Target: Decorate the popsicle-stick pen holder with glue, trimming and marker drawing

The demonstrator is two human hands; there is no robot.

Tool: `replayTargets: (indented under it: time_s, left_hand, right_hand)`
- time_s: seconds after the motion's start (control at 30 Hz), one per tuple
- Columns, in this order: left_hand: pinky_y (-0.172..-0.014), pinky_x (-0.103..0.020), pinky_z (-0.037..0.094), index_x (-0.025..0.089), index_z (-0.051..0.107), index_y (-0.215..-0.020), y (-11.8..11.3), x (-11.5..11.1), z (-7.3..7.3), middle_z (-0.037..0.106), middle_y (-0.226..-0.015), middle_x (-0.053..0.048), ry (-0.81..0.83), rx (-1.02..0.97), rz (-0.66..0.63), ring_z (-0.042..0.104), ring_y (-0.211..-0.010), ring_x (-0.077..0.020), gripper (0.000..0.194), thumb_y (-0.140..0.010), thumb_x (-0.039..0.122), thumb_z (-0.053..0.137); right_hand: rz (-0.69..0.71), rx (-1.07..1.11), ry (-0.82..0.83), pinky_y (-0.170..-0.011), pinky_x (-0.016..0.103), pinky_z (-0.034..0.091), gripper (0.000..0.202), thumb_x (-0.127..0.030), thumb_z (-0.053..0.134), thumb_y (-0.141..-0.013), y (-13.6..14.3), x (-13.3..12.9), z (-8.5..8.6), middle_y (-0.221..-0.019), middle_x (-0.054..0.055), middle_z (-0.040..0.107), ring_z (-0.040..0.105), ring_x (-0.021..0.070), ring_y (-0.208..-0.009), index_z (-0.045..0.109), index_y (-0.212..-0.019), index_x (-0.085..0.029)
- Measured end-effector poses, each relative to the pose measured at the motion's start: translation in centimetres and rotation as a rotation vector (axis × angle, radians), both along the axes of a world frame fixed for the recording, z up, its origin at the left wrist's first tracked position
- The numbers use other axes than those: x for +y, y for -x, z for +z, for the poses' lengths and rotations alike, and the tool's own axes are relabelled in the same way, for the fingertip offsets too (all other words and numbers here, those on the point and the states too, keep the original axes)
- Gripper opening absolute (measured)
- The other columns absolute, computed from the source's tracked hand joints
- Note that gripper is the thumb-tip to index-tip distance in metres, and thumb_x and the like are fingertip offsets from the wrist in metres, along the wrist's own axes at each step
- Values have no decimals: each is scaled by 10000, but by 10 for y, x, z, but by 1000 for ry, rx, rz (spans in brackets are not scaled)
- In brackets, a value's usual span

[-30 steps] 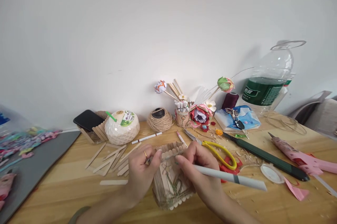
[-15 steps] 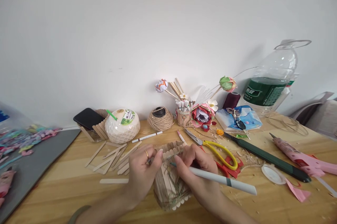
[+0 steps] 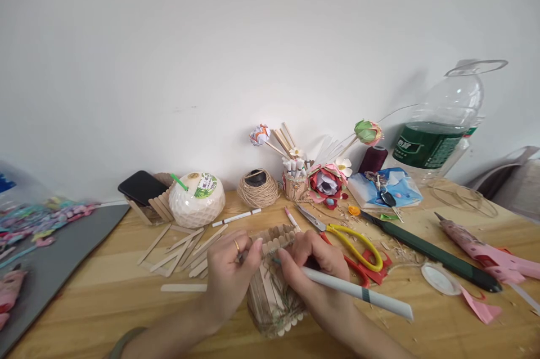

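Between my hands stands a small holder (image 3: 265, 297) built of wooden craft sticks, tilted, with twine and green marks on its side. My left hand (image 3: 232, 269) grips its upper left edge, thumb on the rim. In my right hand (image 3: 316, 269) is a white marker (image 3: 358, 290) with a dark green band, its tip against the holder's side near the top; the fingers partly hide the tip. Loose craft sticks (image 3: 183, 252) lie left of my left hand. Just beyond my right hand are yellow-handled scissors (image 3: 354, 243).
At the back stand a coconut (image 3: 197, 204) with a green straw, a twine ball (image 3: 257, 189), a marker cup (image 3: 295, 184) and paper flowers (image 3: 327, 183). To the right are a large water bottle (image 3: 434, 139), a dark green cutter (image 3: 434, 249) and a pink glue gun (image 3: 481, 252).
Both hands keep nearly the same place on the holder. The marker's back end has dipped slightly down and right. The whole view has shifted a little.
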State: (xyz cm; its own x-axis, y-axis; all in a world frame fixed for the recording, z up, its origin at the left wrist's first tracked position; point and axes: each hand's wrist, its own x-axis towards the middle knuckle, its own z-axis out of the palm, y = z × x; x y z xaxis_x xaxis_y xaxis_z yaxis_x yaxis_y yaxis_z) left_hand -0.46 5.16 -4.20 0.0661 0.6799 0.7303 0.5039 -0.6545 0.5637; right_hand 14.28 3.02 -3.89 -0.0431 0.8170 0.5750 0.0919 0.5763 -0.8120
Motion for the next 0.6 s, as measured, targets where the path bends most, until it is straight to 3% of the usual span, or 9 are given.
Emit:
replayTargets:
  time_s: [0.6]
  left_hand:
    - [-449, -192, 280, 193, 254, -519, -1, 2, 0, 278, -489, 69, -33, 15, 9, 317, -445, -73, 395, -826, 126, 493]
  right_hand:
    - [-6, -58, -28, -436, 206, 272, 345, -164, 556, -840, -1, -1, 3, -527, -80, 361, 330, 73, -451, 321, -591, -210]
